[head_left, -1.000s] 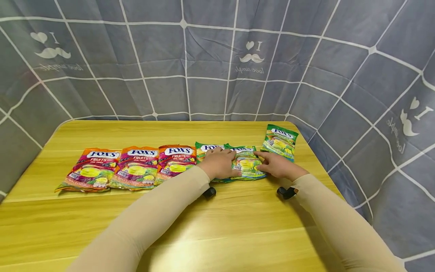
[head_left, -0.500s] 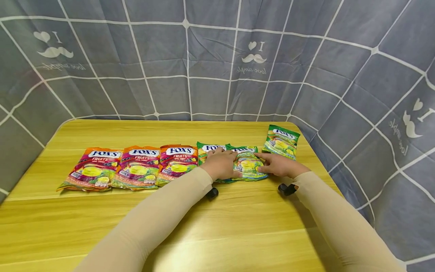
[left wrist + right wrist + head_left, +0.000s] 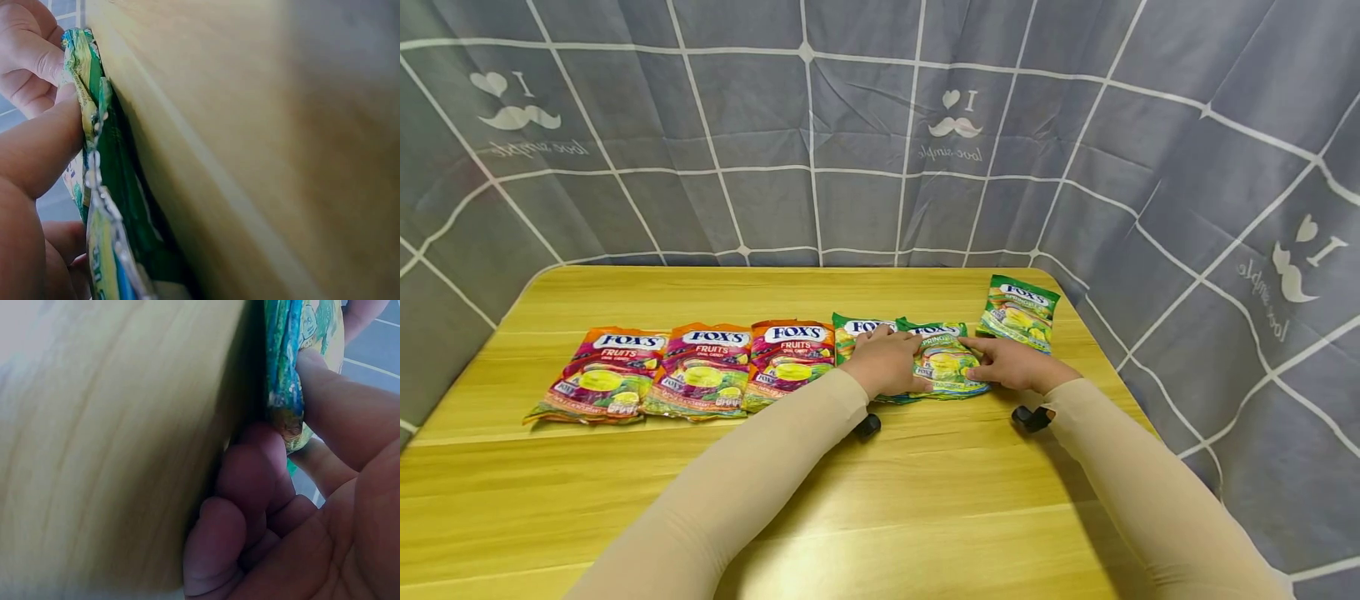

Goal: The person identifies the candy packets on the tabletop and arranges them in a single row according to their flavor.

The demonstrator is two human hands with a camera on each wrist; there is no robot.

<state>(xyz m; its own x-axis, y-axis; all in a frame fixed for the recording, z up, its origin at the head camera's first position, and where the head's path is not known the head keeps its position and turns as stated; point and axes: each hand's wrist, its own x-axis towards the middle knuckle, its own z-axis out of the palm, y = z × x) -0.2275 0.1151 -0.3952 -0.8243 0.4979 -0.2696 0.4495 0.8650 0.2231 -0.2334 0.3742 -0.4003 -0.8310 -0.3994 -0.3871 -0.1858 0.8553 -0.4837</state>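
Observation:
Two green candy bags lie side by side at the middle right of the table in the head view. My left hand (image 3: 886,362) lies over the left green candy bag (image 3: 850,331), its fingers reaching onto the neighbouring green candy bag (image 3: 946,363). Its thumb presses that bag's face in the left wrist view. At the right edge of the same bag, my right hand (image 3: 1017,363) grips with the thumb (image 3: 322,384) on top and fingers (image 3: 247,478) curled by the edge, close to the table. The left hand hides much of the left green bag.
Three red-purple candy bags, left (image 3: 606,375), middle (image 3: 703,371) and right (image 3: 786,358), lie in a row to the left. Another green candy bag (image 3: 1018,312) lies behind the right hand. The wooden table (image 3: 865,517) ends at a grey checked curtain (image 3: 865,133).
The hands and bags keep nearly the same places. The head view shifts slightly, and the curtain at the right has moved a little.

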